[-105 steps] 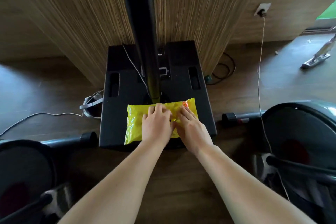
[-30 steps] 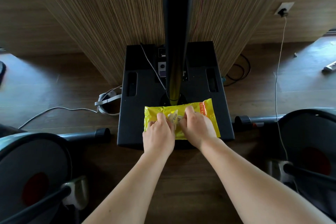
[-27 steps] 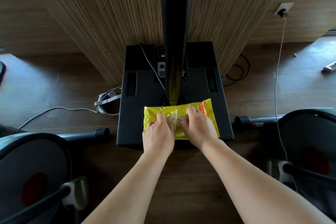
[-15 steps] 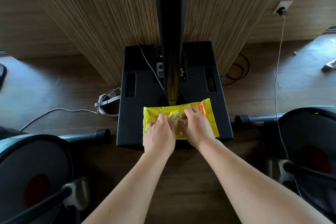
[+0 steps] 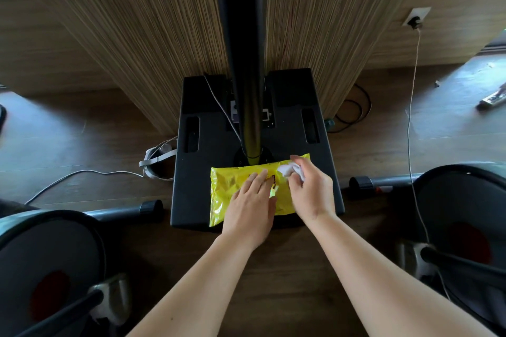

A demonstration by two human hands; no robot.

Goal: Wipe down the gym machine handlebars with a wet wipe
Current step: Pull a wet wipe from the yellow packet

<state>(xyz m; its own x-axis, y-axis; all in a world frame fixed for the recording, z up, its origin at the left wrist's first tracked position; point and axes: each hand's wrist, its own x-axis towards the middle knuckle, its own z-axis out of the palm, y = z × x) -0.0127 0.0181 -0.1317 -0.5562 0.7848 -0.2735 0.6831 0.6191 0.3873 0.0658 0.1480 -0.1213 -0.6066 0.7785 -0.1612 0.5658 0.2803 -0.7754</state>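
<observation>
White wipe [image 5: 287, 169] bunched in the right hand [image 5: 309, 189], fingers curled round it, just above the right end of the yellow pack [image 5: 230, 186]. The left hand [image 5: 250, 208] lies flat, pressing the pack, which runs left-to-right across the black base [image 5: 197, 172]. Handlebars aren't in view.

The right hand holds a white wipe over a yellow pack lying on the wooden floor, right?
Not the floor: in the head view the yellow pack lies on the black stand base; the right hand does pinch a white wipe.

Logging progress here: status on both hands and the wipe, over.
Left hand flat, pressing glossy yellow plastic wipe pack. Right hand pinching crumpled white wet wipe at pack's right end. Nothing blocking.
</observation>
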